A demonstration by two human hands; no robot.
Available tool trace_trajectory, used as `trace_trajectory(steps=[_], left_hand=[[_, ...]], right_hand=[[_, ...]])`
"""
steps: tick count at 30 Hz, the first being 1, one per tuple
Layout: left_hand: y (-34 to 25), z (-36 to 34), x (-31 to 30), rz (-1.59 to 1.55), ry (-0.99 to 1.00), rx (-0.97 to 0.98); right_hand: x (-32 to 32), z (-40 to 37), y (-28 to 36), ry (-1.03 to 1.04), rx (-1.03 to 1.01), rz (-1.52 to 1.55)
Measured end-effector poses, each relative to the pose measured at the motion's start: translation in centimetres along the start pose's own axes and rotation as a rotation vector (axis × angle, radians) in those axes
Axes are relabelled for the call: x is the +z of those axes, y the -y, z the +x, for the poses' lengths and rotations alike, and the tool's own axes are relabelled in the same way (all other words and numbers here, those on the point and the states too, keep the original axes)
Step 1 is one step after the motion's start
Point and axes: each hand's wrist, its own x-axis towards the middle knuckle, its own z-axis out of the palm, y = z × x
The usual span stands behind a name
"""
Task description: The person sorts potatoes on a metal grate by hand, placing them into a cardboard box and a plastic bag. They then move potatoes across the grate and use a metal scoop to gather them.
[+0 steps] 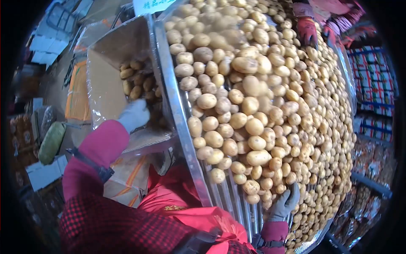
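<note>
My left hand [135, 115], in a grey work glove, is over the near side of a plastic-lined cardboard box [108, 86]. Motion smears its fingers, and I cannot tell whether anything is in them. Inside the box, potatoes [137, 80] lie at the far right. My right hand [286, 203], also gloved in grey, rests at the near edge of a large heap of potatoes [258, 139]. Its thumb and fingers are apart, with the fingertips right at a small potato. The heap covers a slatted metal sorting table [222, 194].
Across the heap, another person's red-gloved hands [307, 30] reach onto the potatoes. The table's metal rail [179, 106] runs beside the box. Stacked packaged goods [372, 80] stand at the right. A green wrapped bundle [51, 143] lies at the left.
</note>
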Motion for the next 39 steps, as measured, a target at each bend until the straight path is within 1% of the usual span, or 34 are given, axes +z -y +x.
trace_trajectory(steps=[1, 3, 5, 6, 8, 10, 12, 14, 15, 16, 17, 19, 20, 22, 24, 25, 26, 28, 29, 30, 31, 32, 33, 34, 36, 38, 39], left_hand=[[-0.7, -0.2, -1.2, -0.187, -0.364, -0.084], [-4.1, -1.3, -5.0, -0.374, -0.858, 0.247], [-9.5, -2.6, -9.5, -0.362, -0.867, 0.484], [-12.1, -2.8, -11.1, -0.356, -0.869, 0.501], [-17.1, -2.4, -13.6, -0.244, -0.808, 0.708], [-21.8, -1.7, -14.9, 0.026, -0.731, 0.799], [-26.3, 0.1, -13.7, -0.036, -0.537, 0.801], [-29.8, 0.9, -12.0, 0.236, -0.44, 0.765], [-30.7, 3.7, -9.1, 0.082, -0.524, 0.783], [-32.5, 4.1, -10.2, 0.124, -0.463, 0.737], [-33.6, 5.3, -10.7, 0.159, -0.499, 0.709], [-35.6, 7.1, -11.4, 0.23, -0.552, 0.631], [-35.9, 8.9, -11.7, 0.164, -0.606, 0.671], [-37.4, 11.1, -12.8, 0.206, -0.576, 0.582], [-38.8, 15.3, -14.0, 0.135, -0.535, 0.6], [-39.8, 15.0, -14.8, 0.106, -0.503, 0.506], [-41.3, 13.9, -15.4, 0.138, -0.515, 0.356], [-42.0, 14.4, -15.1, 0.058, -0.487, 0.344], [-42.1, 13.0, -14.9, 0.012, -0.482, 0.414], [-42.2, 11.4, -13.5, 0.012, -0.611, 0.544], [-42.7, 8.4, -12.9, 0.063, -0.673, 0.723], [-43.2, 7.0, -12.3, 0.126, -0.631, 0.955], [-43.8, 6.6, -12.5, 0.122, -0.611, 0.973], [-44.8, 4.0, -10.7, 0.219, -0.384, 1.273], [-46.0, 3.6, -7.8, 0.316, -0.364, 1.255], [-48.4, 4.3, -8.5, 0.369, -0.264, 1.156], [-48.8, 4.7, -8.8, 0.321, -0.281, 1.149]], right_hand=[[-0.3, 0.3, 0.1, 0.017, -0.028, -0.03], [-0.6, 0.7, 0.1, 0.018, -0.046, -0.052], [-0.4, 0.6, -0.5, 0.015, -0.044, 0.009], [-0.4, 0.5, -0.4, 0.001, -0.036, 0.013], [-0.4, 0.6, -0.4, -0.02, -0.095, 0.011], [-0.2, 0.5, -1.3, -0.044, -0.103, 0.002], [-0.1, 0.2, -1.4, -0.065, -0.072, 0.061], [0.1, 0.5, -1.8, -0.082, -0.087, 0.074], [0.0, 0.7, -1.5, -0.088, -0.119, 0.065], [-0.1, 0.8, -1.1, -0.097, -0.149, 0.052], [0.1, 0.9, -0.6, -0.104, -0.146, 0.055], [-0.1, 0.8, 0.3, -0.119, -0.061, 0.124], [0.1, 0.9, 0.0, -0.146, -0.073, 0.119], [-0.2, 1.1, -0.2, -0.129, -0.122, 0.074], [-0.2, 1.1, 0.0, -0.141, -0.107, 0.085], [-0.3, 1.1, 0.2, -0.15, -0.121, 0.072], [-0.4, 1.2, 0.2, -0.158, -0.138, 0.059], [-0.5, 1.1, 0.0, -0.174, -0.137, 0.082], [-0.5, 1.2, -0.1, -0.173, -0.136, 0.072], [-0.5, 1.1, -0.1, -0.171, -0.13, 0.068], [-0.4, 1.1, 0.0, -0.178, -0.11, 0.073], [-0.3, 1.1, 0.1, -0.184, -0.094, 0.077], [-0.2, 0.9, -0.2, -0.192, -0.094, 0.076], [-0.2, 0.9, -0.2, -0.195, -0.082, 0.075], [-0.5, 1.1, -0.1, -0.159, -0.098, 0.085], [-0.8, 1.5, 0.3, -0.156, -0.068, 0.087], [-0.8, 1.5, 0.5, -0.171, -0.075, 0.093]])
